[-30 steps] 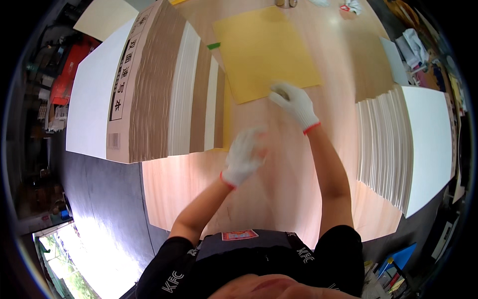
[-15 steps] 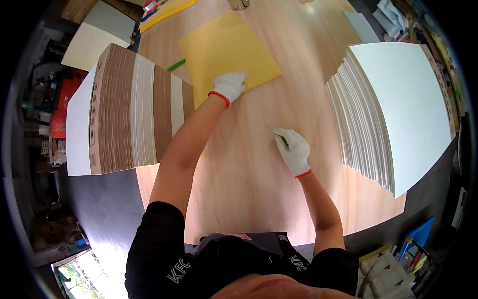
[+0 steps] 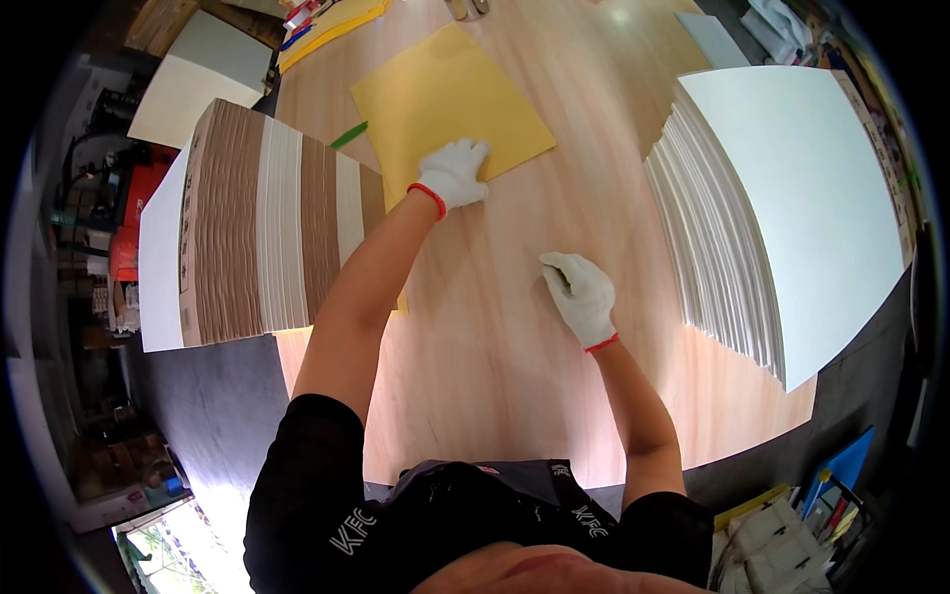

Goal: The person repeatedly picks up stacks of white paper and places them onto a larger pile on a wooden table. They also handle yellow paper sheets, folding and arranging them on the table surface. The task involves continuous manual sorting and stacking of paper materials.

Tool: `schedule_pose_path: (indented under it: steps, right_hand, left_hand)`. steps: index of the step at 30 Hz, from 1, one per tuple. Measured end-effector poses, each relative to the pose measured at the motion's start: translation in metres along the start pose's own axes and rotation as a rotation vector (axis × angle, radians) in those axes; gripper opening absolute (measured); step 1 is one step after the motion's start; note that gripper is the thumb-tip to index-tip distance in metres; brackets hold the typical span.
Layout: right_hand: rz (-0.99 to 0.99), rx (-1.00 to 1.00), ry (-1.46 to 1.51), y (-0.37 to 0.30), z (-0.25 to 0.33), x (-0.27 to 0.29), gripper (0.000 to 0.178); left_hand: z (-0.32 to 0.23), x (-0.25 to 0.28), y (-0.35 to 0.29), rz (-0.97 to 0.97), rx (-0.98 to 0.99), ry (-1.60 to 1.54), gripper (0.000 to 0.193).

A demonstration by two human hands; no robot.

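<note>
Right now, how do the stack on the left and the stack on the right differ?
The left stack shows brown and white bands along its side; the right stack is white all through. The left stack's edges stand flush, while the right stack's sheets fan out in steps toward the table. The yellow sheet under the left hand runs beside the left stack, apart from the right one. Both rest on the wooden table.
</note>
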State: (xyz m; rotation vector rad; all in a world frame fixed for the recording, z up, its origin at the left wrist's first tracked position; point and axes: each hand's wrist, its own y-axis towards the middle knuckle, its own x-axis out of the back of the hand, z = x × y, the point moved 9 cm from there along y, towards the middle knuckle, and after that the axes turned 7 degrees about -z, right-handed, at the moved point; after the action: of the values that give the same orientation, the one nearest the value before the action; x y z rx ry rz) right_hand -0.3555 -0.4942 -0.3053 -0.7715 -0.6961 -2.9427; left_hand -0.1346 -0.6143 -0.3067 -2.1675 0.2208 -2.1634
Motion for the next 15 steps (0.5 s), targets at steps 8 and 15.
schedule_pose_path:
  steps: [8, 15]
  right_hand:
    - [-0.012, -0.013, 0.005, 0.0, -0.002, 0.0, 0.009]
    - [0.003, -0.027, 0.0, -0.001, -0.004, 0.001, 0.009]
  left_hand:
    - [-0.001, -0.006, 0.005, 0.07, -0.008, 0.054, 0.043]
    - [-0.002, -0.003, -0.001, -0.091, -0.023, 0.015, 0.039]
